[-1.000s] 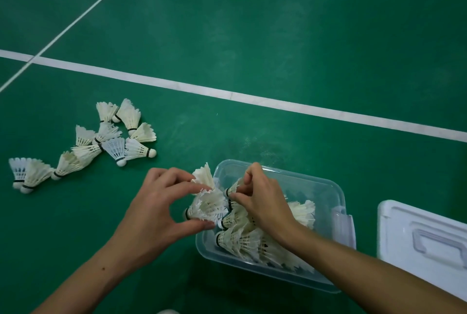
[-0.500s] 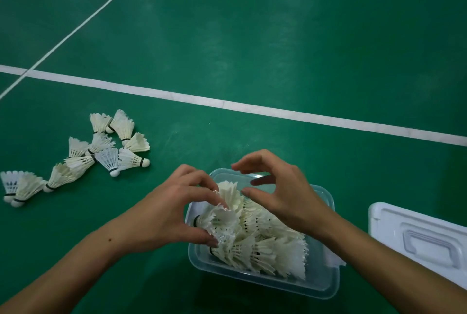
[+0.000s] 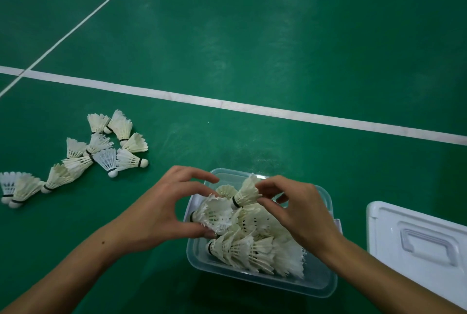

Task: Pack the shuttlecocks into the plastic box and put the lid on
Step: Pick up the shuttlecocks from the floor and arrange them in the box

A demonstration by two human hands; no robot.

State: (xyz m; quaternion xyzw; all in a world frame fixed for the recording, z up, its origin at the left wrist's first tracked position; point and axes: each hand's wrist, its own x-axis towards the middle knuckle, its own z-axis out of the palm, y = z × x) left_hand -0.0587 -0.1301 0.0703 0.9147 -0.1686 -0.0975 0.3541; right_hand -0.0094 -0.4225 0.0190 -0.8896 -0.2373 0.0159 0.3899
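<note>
Loose shuttlecocks (image 3: 101, 152) wait on the floor at left. The left hand (image 3: 161, 210) still grips one feathered shuttlecock (image 3: 214, 212); the right hand (image 3: 295, 212), empty a moment ago, now pinches another (image 3: 246, 193) over the plastic box (image 3: 316, 286). The lid (image 3: 417, 245) lies at right, unused.

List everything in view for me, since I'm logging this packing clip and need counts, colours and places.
loose shuttlecocks: about eleven, white, on the floor left of the box
packed shuttlecocks: a pile, count unclear, white, inside the box
plastic box: one, clear, on the floor at lower centre
lid: one, white, on the floor right of the box
court floor: green with white lines
left hand: fingers round a shuttlecock at the box's left edge
right hand: pinches a shuttlecock over the box
</note>
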